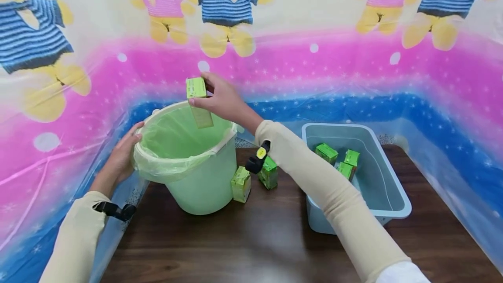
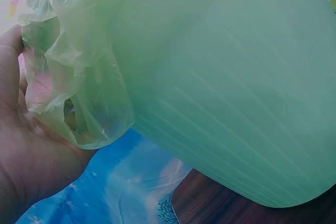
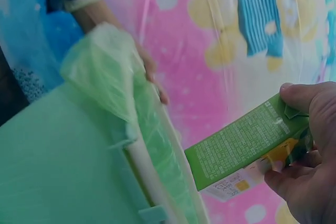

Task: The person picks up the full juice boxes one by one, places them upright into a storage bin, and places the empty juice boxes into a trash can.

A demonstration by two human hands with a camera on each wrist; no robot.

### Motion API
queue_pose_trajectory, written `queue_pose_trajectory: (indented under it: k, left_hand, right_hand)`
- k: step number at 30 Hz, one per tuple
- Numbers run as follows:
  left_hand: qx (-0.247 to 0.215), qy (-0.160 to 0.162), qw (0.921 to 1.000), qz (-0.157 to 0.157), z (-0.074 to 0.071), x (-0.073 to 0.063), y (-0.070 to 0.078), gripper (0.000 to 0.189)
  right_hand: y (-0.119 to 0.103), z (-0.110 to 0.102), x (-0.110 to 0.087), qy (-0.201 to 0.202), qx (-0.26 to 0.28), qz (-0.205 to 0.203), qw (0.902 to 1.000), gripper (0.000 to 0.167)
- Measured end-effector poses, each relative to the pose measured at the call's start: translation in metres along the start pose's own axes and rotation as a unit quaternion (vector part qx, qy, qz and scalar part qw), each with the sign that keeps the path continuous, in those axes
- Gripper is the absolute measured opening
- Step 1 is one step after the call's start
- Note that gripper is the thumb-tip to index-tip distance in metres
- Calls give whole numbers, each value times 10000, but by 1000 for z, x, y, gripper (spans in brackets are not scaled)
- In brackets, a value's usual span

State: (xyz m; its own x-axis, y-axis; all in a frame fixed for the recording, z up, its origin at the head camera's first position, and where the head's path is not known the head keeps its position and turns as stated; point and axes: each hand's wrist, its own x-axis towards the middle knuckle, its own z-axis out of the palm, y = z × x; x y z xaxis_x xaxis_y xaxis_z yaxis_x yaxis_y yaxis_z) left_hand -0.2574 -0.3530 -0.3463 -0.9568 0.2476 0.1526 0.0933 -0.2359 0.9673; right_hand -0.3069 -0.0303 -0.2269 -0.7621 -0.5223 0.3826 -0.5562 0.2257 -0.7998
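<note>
My right hand [image 1: 225, 99] pinches a small green drink carton [image 1: 201, 115] between thumb and fingers, above the mouth of a pale green bin [image 1: 202, 187]. In the right wrist view, the carton [image 3: 239, 153] shows a panel of fine print and a yellow picture, its lower end by the bin's rim. A thin translucent green bag [image 1: 169, 143] lines the bin and folds over its rim. My left hand [image 1: 122, 154] holds the bin's left rim, where the bag hangs down; the left wrist view shows the loose bag [image 2: 84, 87] covering part of the fingers.
Two more green cartons stand on the brown table [image 1: 220, 248] right of the bin, one [image 1: 241, 184] close against it. A grey-blue tub [image 1: 377, 178] on the right holds several cartons [image 1: 326, 153]. A patterned plastic sheet [image 1: 294, 64] surrounds the table.
</note>
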Motion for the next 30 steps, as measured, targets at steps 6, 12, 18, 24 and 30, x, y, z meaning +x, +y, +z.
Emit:
queue_pose_trajectory:
  k: [6,12,18,24,30]
  left_hand:
    - [179,118,9998,25,-2,-1,-5,61]
    - [185,180,9996,94,-3,1,-1,60]
    - [52,116,9999,99,-2,1,-1,60]
    - [136,102,9998,98,-1,1,-2,61]
    - [92,50,9998,182,-2,2,-4,59]
  right_hand:
    - [11,6,24,28,-108,373,9992,69]
    - [15,10,42,153,-99,747,9970,62]
    - [20,14,43,42,1,876,9961,45]
    - [23,17,43,37,-88,1070,9942,62]
    - [22,16,46,59,-295,1290,9912,89]
